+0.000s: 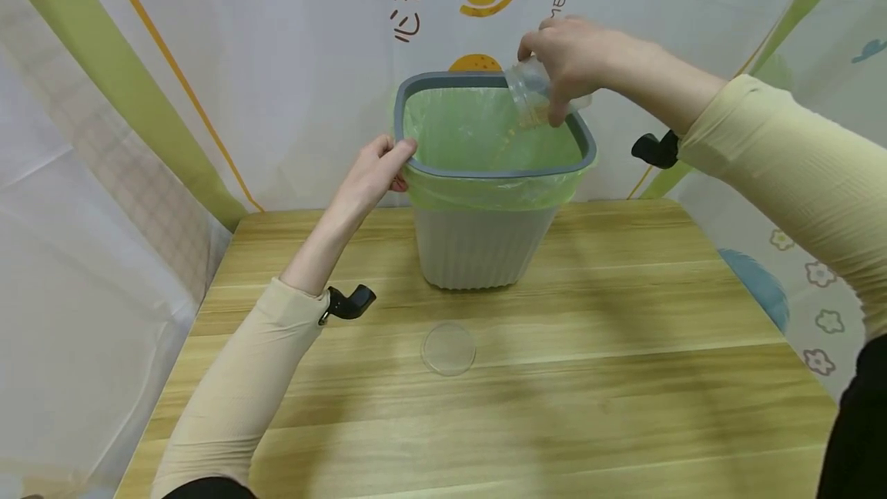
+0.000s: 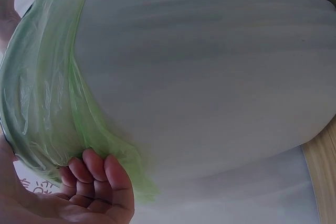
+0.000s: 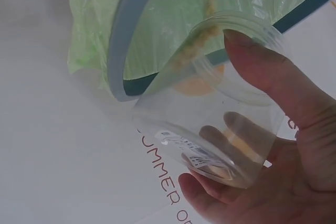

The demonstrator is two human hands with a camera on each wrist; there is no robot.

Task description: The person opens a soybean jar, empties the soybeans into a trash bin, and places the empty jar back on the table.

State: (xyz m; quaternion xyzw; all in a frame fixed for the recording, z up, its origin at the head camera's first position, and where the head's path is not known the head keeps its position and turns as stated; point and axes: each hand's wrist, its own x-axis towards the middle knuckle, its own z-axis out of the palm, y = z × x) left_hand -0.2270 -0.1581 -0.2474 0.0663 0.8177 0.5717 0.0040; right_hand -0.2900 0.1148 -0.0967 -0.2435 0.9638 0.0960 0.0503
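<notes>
A grey ribbed bin (image 1: 478, 249) with a blue-grey rim and a green bag liner (image 1: 485, 137) stands at the back of the wooden table (image 1: 624, 376). My left hand (image 1: 377, 172) grips the bin's left rim, fingers curled over the liner (image 2: 47, 103). My right hand (image 1: 571, 60) holds a clear plastic cup (image 1: 530, 91) tipped mouth-down over the bin's right side. In the right wrist view, yellowish bits cling inside the cup (image 3: 220, 124) and hang toward the liner. A clear round lid (image 1: 449, 347) lies flat on the table in front of the bin.
Printed white and green fabric walls (image 1: 277, 60) enclose the table on three sides. The bin's ribbed wall (image 2: 210, 77) fills the left wrist view. Bare wood stretches across the table's front half around the lid.
</notes>
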